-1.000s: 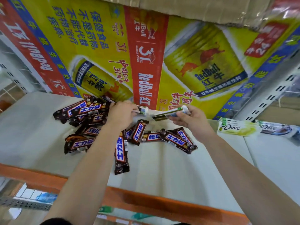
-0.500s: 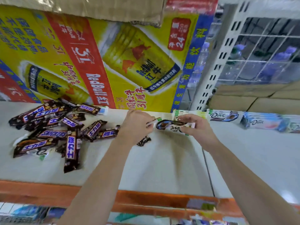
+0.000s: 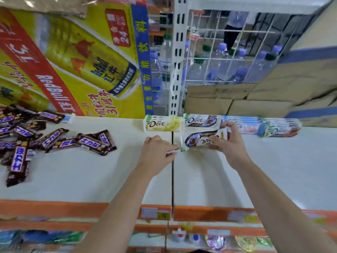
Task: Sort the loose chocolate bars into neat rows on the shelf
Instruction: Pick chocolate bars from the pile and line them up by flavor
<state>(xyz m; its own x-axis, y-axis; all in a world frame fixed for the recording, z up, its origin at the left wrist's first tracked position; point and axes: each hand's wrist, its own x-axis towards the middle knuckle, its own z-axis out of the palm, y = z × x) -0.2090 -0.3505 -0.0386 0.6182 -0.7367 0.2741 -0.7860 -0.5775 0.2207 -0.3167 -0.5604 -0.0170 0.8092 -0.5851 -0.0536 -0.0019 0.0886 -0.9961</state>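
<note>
My right hand point(image 3: 230, 143) grips a white and brown Dove bar point(image 3: 199, 138) just above the white shelf point(image 3: 91, 172). My left hand point(image 3: 157, 152) pinches a thin white and green bar point(image 3: 179, 150) edge-on, next to the other bar's left end. Behind them, along the shelf's back, runs a row of Dove bars: a yellow-green stack point(image 3: 162, 123), a brown and white stack point(image 3: 201, 120), then pale blue and pink stacks point(image 3: 246, 124). A loose heap of brown Snickers bars point(image 3: 54, 138) lies at the left.
A Red Bull carton point(image 3: 73, 61) stands behind the heap. A white upright post point(image 3: 176, 57) and wire grid with water bottles point(image 3: 218, 63) back the shelf, with cardboard boxes point(image 3: 255, 99) at right. An orange price rail point(image 3: 54, 209) edges the front. A seam point(image 3: 172, 179) splits the shelf.
The view has swung right, away from the Snickers heap toward the Dove row. Both hands have carried their bars rightward, in front of the yellow-green and brown Dove stacks.
</note>
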